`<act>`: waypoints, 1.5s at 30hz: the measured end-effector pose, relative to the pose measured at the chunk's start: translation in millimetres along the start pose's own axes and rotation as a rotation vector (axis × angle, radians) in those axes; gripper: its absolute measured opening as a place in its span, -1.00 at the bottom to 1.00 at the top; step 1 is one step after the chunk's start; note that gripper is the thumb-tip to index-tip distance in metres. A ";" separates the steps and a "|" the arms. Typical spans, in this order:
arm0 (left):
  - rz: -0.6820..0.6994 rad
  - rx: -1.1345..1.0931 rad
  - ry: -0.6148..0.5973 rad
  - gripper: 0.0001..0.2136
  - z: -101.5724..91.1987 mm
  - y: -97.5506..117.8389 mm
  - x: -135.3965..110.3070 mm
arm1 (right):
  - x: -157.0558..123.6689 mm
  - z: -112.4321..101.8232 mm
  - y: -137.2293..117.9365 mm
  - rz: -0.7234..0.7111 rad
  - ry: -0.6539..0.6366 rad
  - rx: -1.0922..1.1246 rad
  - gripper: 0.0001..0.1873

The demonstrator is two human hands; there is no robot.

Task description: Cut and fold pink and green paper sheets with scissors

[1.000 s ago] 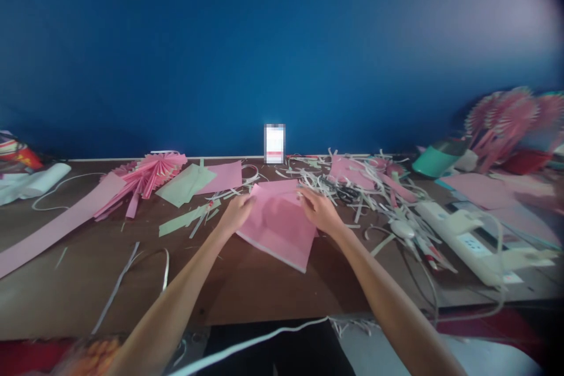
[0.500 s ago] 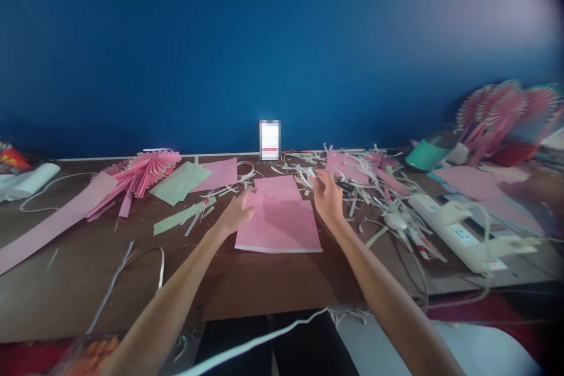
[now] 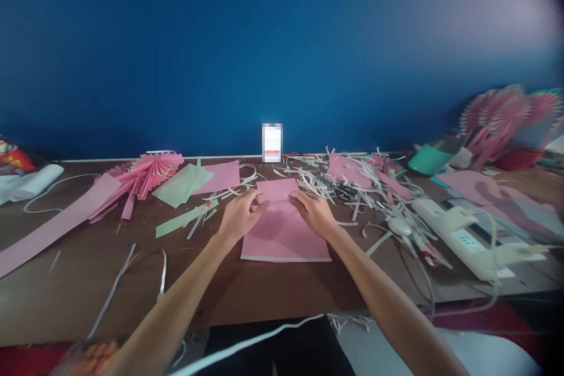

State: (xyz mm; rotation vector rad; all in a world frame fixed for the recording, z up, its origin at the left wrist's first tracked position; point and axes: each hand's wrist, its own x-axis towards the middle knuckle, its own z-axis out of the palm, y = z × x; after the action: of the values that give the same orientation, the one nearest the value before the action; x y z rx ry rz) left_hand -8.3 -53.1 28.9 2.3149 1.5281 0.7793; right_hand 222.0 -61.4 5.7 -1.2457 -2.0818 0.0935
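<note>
A pink sheet of paper lies on the brown table in front of me, with a white strip along its near edge. My left hand is at the sheet's left side, fingers curled and thumb against the paper. On the opposite side, my right hand has its fingers drawn together on the paper near the far part. Fingertips of both hands are partly hidden. Beyond the sheet, a phone with a lit, blurred screen leans upright at the wall.
Pleated pink paper, a long pink strip and pale green paper lie left. Paper scraps and a white power strip lie right. Another person's hand is at the far right, over pink sheets.
My right hand has moved left from the scraps onto the pink sheet. My left hand has shifted slightly up and right along the sheet's edge. The other person's hand has moved.
</note>
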 end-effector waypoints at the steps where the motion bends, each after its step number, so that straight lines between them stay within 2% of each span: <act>1: 0.054 -0.102 -0.020 -0.62 4.3 3.7 -0.9 | -0.1 2.1 -2.9 -0.020 -0.021 -0.011 -0.73; 5: 0.140 -0.272 -0.024 -0.70 18.9 14.4 -3.9 | -0.7 8.5 -12.0 -0.085 -0.079 -0.044 -0.72; 9: 0.143 -0.331 0.002 -0.72 17.6 15.0 -3.6 | 0.1 7.9 -14.9 -0.128 -0.087 -0.051 -0.72; 13: 0.039 -0.382 0.007 -0.70 5.4 5.5 1.4 | 1.2 -0.4 -10.4 -0.120 -0.048 -0.091 -0.70; 18: -0.094 -0.455 0.049 -0.66 -10.1 -19.1 10.2 | 0.0 -13.5 5.4 -0.075 -0.012 -0.096 -0.70; 24: -0.202 -0.397 -0.019 -0.64 -13.1 -42.7 15.6 | 0.8 -28.2 22.7 -0.096 -0.072 -0.055 -0.67; 32: -0.281 -0.286 -0.128 -0.64 -4.9 -51.7 16.3 | -3.8 -61.8 28.4 -0.143 -0.198 -0.141 -0.62; 39: -0.251 -0.073 -0.152 -0.71 0.0 -50.3 21.9 | -11.9 -81.8 36.8 -0.096 -0.340 -0.288 -0.67; 45: -0.209 0.036 -0.100 -0.76 8.6 -54.3 25.7 | -5.4 -82.5 38.1 -0.062 -0.504 -0.395 -0.65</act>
State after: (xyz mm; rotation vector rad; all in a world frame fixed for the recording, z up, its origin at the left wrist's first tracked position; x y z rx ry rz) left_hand -37.4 -6.7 2.7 2.1383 1.7165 0.5783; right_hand 301.3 -68.2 50.1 -1.5028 -2.6665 -0.0411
